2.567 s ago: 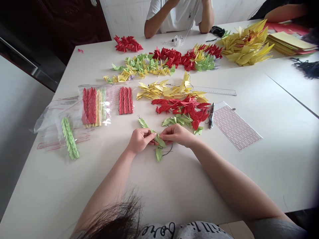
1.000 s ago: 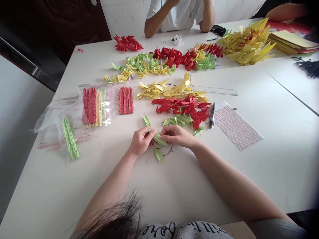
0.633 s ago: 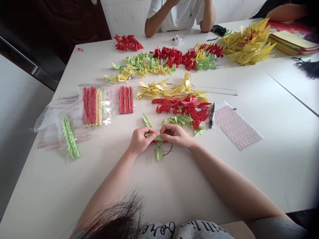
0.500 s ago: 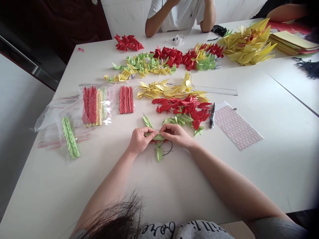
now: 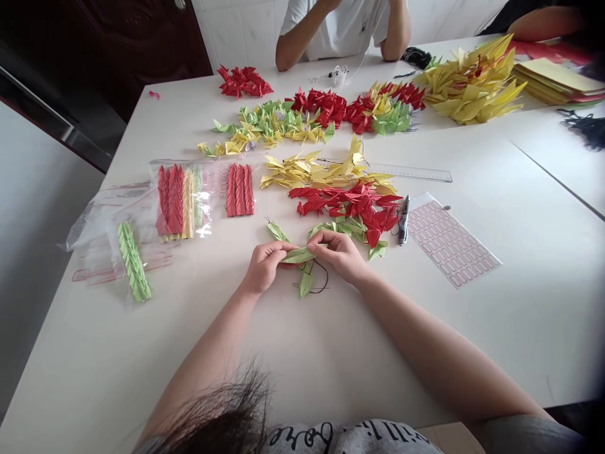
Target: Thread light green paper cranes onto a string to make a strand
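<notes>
A folded green paper crane (image 5: 299,255) is pinched at both ends, its left end in my left hand (image 5: 265,265) and its right end in my right hand (image 5: 336,253). Both hands are closed on it just above the table. Under it another green folded paper piece (image 5: 306,281) hangs or lies with a loop of black string (image 5: 326,277) beside it. A green folded strip (image 5: 276,231) lies just beyond my left fingers. Past my right hand are more green cranes (image 5: 347,227) and a heap of red cranes (image 5: 347,205).
Yellow cranes (image 5: 326,170) and a clear ruler (image 5: 411,171) lie farther back. A pen (image 5: 404,221) and a label sheet (image 5: 451,243) are on the right. Plastic bags with red stacks (image 5: 170,198) and a green stack (image 5: 133,261) lie left. A person (image 5: 343,31) sits opposite.
The green crane has been turned and shows more of its length between my hands. My right hand has shifted slightly right and up. The hanging green piece has swung a little up and right.
</notes>
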Demonstrator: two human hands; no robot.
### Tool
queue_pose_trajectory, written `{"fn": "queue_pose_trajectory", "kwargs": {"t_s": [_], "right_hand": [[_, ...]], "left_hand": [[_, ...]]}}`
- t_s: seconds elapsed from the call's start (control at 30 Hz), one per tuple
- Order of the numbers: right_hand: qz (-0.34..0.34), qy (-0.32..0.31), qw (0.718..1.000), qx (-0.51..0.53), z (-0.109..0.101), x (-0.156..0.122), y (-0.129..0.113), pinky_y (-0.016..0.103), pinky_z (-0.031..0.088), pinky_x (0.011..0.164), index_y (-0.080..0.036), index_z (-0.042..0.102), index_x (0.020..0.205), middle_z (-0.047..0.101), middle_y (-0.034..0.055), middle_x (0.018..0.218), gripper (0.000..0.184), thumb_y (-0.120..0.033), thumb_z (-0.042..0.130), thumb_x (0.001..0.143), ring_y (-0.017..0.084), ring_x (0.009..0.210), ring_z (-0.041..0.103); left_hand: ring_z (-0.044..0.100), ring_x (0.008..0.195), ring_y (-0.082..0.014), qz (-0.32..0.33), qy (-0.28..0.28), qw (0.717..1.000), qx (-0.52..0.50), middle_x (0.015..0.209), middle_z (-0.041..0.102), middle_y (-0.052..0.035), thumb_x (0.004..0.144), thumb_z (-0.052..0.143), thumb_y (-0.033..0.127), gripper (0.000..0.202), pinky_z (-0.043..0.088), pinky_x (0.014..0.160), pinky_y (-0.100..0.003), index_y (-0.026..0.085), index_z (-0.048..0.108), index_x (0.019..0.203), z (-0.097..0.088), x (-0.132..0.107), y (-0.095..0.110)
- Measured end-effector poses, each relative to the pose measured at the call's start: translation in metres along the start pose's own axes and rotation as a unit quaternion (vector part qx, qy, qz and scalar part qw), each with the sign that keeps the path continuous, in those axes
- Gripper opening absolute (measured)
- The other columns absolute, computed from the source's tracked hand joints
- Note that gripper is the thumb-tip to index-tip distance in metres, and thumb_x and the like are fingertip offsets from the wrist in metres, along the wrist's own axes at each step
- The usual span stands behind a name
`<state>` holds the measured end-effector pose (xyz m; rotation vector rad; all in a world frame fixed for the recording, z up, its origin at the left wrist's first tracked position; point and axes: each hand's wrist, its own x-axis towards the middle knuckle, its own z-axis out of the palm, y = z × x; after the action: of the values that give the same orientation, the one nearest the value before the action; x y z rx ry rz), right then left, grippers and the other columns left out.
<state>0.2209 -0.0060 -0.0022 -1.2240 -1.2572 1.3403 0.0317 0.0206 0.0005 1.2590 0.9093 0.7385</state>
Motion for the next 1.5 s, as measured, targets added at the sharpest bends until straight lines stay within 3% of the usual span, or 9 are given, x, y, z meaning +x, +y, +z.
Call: {"fn": "queue_pose_trajectory", "kwargs": {"t_s": [0.23, 0.4, 0.5, 0.7, 0.8, 1.03, 1.37, 1.43, 1.5], "right_hand": [[-0.002, -0.033, 0.996, -0.083, -0.001, -0.001, -0.001, 0.028, 0.041, 0.064, -0.015, 0.064, 0.079, 0.059, 0.0029, 0.074, 0.041, -0.056, 0.060, 0.086, 0.015, 0.068, 0.052], [-0.134, -0.064, 0.984, -0.099, -0.005, -0.001, 0.000, 0.034, 0.051, 0.082, -0.019, 0.066, 0.104, 0.066, 0.0093, 0.104, 0.034, -0.050, 0.057, 0.092, 0.021, 0.095, 0.062], [-0.195, -0.078, 0.968, -0.135, -0.005, 0.000, 0.003, 0.034, 0.053, 0.078, -0.019, 0.068, 0.094, 0.065, 0.0100, 0.098, 0.026, -0.044, 0.061, 0.091, 0.020, 0.090, 0.063], [-0.239, -0.027, 0.946, -0.218, -0.003, 0.000, 0.008, 0.031, 0.053, 0.070, -0.020, 0.069, 0.089, 0.064, 0.0085, 0.092, 0.020, -0.036, 0.058, 0.094, 0.019, 0.086, 0.063], [-0.300, -0.003, 0.914, -0.274, -0.003, 0.000, 0.010, 0.034, 0.054, 0.077, -0.021, 0.069, 0.091, 0.066, 0.0090, 0.098, 0.016, -0.031, 0.057, 0.095, 0.019, 0.089, 0.063], [-0.407, 0.029, 0.784, -0.468, 0.000, -0.006, 0.005, 0.037, 0.050, 0.090, -0.024, 0.070, 0.098, 0.071, 0.0073, 0.113, 0.015, -0.026, 0.055, 0.097, 0.022, 0.107, 0.061], [-0.500, 0.012, 0.706, -0.502, -0.004, -0.003, 0.003, 0.032, 0.051, 0.084, -0.018, 0.066, 0.110, 0.075, 0.0068, 0.107, 0.017, -0.016, 0.055, 0.096, 0.018, 0.102, 0.065], [-0.496, 0.009, 0.707, -0.503, -0.003, -0.003, 0.003, 0.033, 0.051, 0.084, -0.018, 0.065, 0.110, 0.074, 0.0073, 0.109, 0.018, -0.015, 0.054, 0.096, 0.019, 0.103, 0.065], [-0.478, 0.005, 0.730, -0.489, -0.001, -0.003, 0.003, 0.034, 0.051, 0.084, -0.019, 0.064, 0.109, 0.073, 0.0081, 0.110, 0.016, -0.016, 0.053, 0.097, 0.020, 0.102, 0.064]], "left_hand": [[0.053, 0.058, -0.0110, 0.026, 0.030, 0.997, 0.059, 0.059, 0.057, 0.0009, 0.076, 0.071, 0.044, 0.031, 0.049, 0.057, -0.022, 0.014, 0.068, 0.069, 0.004, -0.001, 0.002], [0.058, 0.061, -0.0136, -0.010, 0.043, 0.999, 0.002, 0.064, 0.061, -0.0009, 0.074, 0.071, 0.046, 0.032, 0.052, 0.059, -0.025, 0.014, 0.071, 0.073, 0.001, 0.002, 0.001], [0.055, 0.059, -0.0120, 0.004, 0.058, 0.998, 0.011, 0.059, 0.056, 0.0004, 0.073, 0.071, 0.043, 0.030, 0.051, 0.058, -0.024, 0.014, 0.070, 0.066, -0.001, 0.003, 0.001], [0.049, 0.057, -0.0097, 0.004, 0.066, 0.997, 0.028, 0.054, 0.048, 0.0025, 0.074, 0.069, 0.040, 0.028, 0.050, 0.056, -0.022, 0.014, 0.070, 0.062, 0.000, 0.003, 0.001], [0.055, 0.059, -0.0113, -0.018, 0.056, 0.998, 0.005, 0.056, 0.051, 0.0021, 0.074, 0.071, 0.041, 0.029, 0.054, 0.058, -0.023, 0.014, 0.070, 0.064, -0.001, 0.004, 0.001], [0.063, 0.060, -0.0153, -0.071, 0.044, 0.995, -0.051, 0.057, 0.056, 0.0011, 0.060, 0.082, 0.046, 0.036, 0.055, 0.057, -0.025, 0.012, 0.068, 0.064, -0.002, 0.006, 0.007], [0.067, 0.056, -0.0178, -0.084, 0.022, 0.996, -0.027, 0.064, 0.065, -0.0008, 0.061, 0.080, 0.055, 0.046, 0.058, 0.060, -0.029, 0.012, 0.071, 0.073, -0.005, 0.005, 0.008], [0.067, 0.056, -0.0181, -0.093, 0.017, 0.995, -0.023, 0.063, 0.065, -0.0009, 0.061, 0.079, 0.057, 0.047, 0.057, 0.060, -0.030, 0.013, 0.071, 0.074, -0.006, 0.005, 0.008], [0.067, 0.057, -0.0184, -0.104, 0.010, 0.994, -0.022, 0.063, 0.065, -0.0007, 0.061, 0.079, 0.057, 0.048, 0.057, 0.061, -0.030, 0.013, 0.071, 0.075, -0.006, 0.005, 0.009]]}}
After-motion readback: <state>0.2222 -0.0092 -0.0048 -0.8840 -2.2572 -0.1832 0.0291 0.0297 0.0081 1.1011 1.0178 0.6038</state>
